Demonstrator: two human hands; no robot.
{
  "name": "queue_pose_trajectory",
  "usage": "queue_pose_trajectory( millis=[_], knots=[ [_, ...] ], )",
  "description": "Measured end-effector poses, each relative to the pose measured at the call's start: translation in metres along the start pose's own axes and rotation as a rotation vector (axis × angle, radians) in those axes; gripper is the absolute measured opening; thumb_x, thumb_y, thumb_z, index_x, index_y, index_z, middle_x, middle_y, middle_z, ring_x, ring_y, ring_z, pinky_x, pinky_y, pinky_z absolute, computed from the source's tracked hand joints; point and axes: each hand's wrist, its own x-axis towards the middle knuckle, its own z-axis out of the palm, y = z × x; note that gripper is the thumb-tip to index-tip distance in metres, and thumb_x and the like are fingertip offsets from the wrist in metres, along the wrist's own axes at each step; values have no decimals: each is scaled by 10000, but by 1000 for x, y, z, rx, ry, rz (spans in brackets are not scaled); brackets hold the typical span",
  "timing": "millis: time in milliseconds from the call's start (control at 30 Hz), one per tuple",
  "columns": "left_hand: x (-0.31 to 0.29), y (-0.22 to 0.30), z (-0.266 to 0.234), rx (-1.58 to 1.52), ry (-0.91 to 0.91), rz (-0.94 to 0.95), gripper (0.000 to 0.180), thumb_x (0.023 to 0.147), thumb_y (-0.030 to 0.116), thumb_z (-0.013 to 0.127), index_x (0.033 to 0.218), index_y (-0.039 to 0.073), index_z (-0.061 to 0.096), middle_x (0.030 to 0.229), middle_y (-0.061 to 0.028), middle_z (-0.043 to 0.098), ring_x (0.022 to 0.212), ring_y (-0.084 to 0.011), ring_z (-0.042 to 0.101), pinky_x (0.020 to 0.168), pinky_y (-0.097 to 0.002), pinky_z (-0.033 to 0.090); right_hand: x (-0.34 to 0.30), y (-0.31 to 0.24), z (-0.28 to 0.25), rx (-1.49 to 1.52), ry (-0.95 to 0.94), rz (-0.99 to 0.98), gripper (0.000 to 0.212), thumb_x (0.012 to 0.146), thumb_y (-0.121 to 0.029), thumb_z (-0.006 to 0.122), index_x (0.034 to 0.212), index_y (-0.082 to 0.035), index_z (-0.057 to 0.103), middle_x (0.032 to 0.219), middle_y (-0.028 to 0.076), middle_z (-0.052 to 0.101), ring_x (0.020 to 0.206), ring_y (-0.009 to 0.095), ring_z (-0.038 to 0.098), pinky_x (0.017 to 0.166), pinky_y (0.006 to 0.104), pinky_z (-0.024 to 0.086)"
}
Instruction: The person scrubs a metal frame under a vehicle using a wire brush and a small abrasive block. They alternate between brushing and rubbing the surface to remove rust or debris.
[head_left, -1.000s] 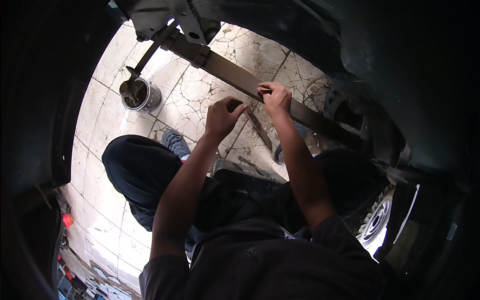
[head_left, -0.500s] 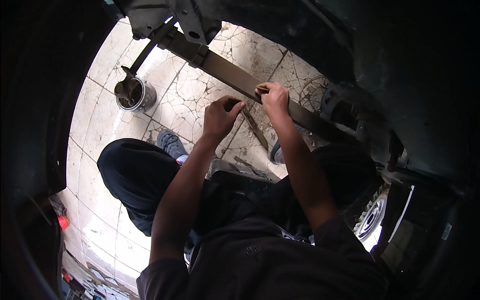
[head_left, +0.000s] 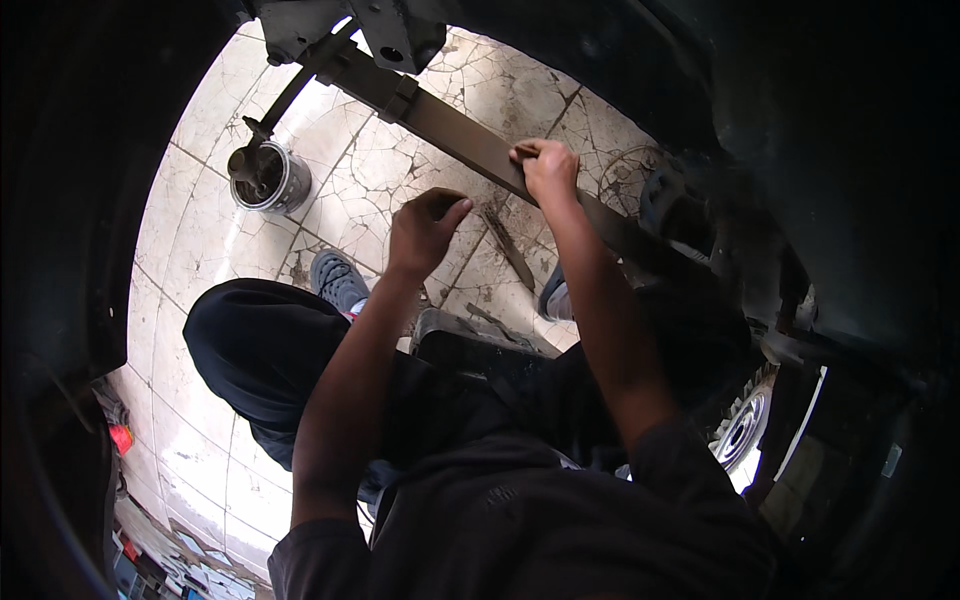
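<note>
A long, flat steel leaf spring (head_left: 455, 132) runs diagonally in front of me, with clamps around its upper left part. My right hand (head_left: 552, 172) is closed at the bar's upper face, pinching a small folded brown piece (head_left: 523, 151) that looks like sandpaper. Most of that piece is hidden by the fingers. Nearer to me and apart from the bar, my left hand (head_left: 425, 232) is half curled. A gap shows between its thumb and fingers, and nothing is visible in it. Below the bar a narrow brown strip (head_left: 508, 248), grimy at its upper end, lies on the floor.
A metal can (head_left: 288, 182) stands on the cracked tiles at left, with a dark joint part (head_left: 243, 163) at its mouth. Metal brackets (head_left: 385, 35) hang above the bar. Dark vehicle body surrounds me. A toothed wheel-like part (head_left: 745, 425) is at lower right.
My right hand has moved slightly up along the bar with the folded piece. My left hand has drawn a little to the left, away from the bar.
</note>
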Motion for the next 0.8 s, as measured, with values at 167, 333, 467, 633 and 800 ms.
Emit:
queue_pose_trajectory(
  millis=[167, 333, 467, 633, 800],
  knots=[
    [-10, -13, -15, 23, 30, -82, 327, 990, 335, 718, 1108, 34, 768, 899, -60, 774, 815, -112, 706, 783, -284, 546, -9, 15, 15, 40, 56, 3, 135, 876, -199, 799, 992, -141, 835, 939, 110, 792, 874, 265, 762, 825, 356, 560],
    [-12, -12, -25, -16, 42, -86, 314, 987, 319, 725, 1108, 33, 768, 904, -56, 775, 821, -110, 705, 788, -280, 545, -15, 12, 12, 30, 23, 68, 115, 853, -245, 815, 951, -193, 846, 949, 87, 794, 906, 272, 745, 861, 391, 500],
    [-9, -13, -13, -60, 2, -58, 313, 968, 351, 732, 1102, 72, 780, 1004, -115, 798, 962, -201, 768, 870, -325, 567, 3, 11, 12, 29, 91, 88, 100, 849, -249, 818, 930, -196, 845, 933, 74, 794, 912, 276, 738, 892, 409, 474],
    [1, 0, -7, -35, 5, -1, 344, 985, 354, 722, 1113, 38, 768, 890, -63, 773, 797, -114, 708, 756, -277, 550, -37, 14, 21, -41, 126, 23, 104, 856, -265, 811, 922, -192, 845, 906, 73, 792, 890, 291, 736, 872, 410, 481],
    [4, 12, 4, -64, -20, -11, 341, 984, 353, 721, 1117, 44, 771, 904, -83, 784, 830, -135, 733, 775, -287, 559, -1, 4, 12, 2, 157, 116, 82, 851, -244, 814, 906, -189, 842, 920, 90, 789, 904, 303, 731, 847, 425, 488]
  ],
)
